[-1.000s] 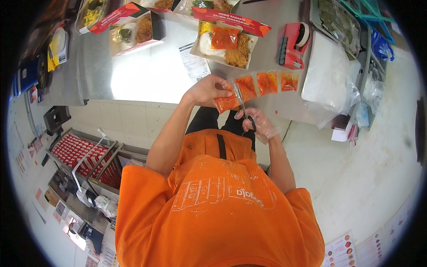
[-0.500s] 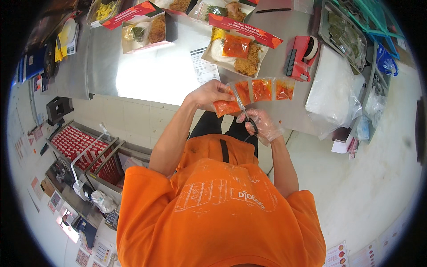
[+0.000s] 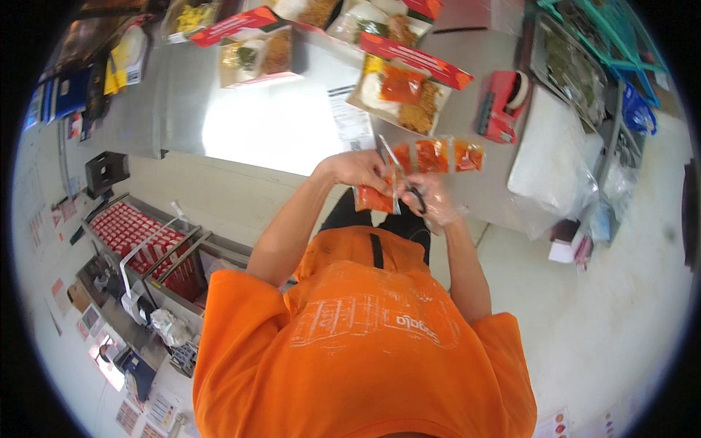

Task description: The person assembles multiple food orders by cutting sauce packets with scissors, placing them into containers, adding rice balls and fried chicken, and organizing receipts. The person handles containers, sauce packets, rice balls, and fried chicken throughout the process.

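Note:
My bare left hand (image 3: 358,169) pinches the end of a strip of clear sachets filled with orange-red sauce (image 3: 432,156). One sachet (image 3: 374,199) hangs below its fingers, while the others stretch to the right. My right hand (image 3: 437,197), in a clear plastic glove, grips scissors (image 3: 418,200) with dark handles. Their blades lie across the strip beside my left fingertips; whether the film is cut through there cannot be made out. Just beyond, an open meal box (image 3: 355,102) holds rice, breaded fried food, something yellow and another sauce sachet.
More filled meal boxes (image 3: 295,76) stand at the back of the steel table (image 3: 175,109). A printed paper (image 3: 352,120) lies left of the nearest box. Right are a red tape dispenser (image 3: 501,109), a stack of clear plastic bags (image 3: 551,157) and a tray of leaves (image 3: 569,66).
The sachet under my left hand hangs lower and nearer the scissors. My right hand and the scissors have shifted slightly. The whole scene sits a little further right and lower in view.

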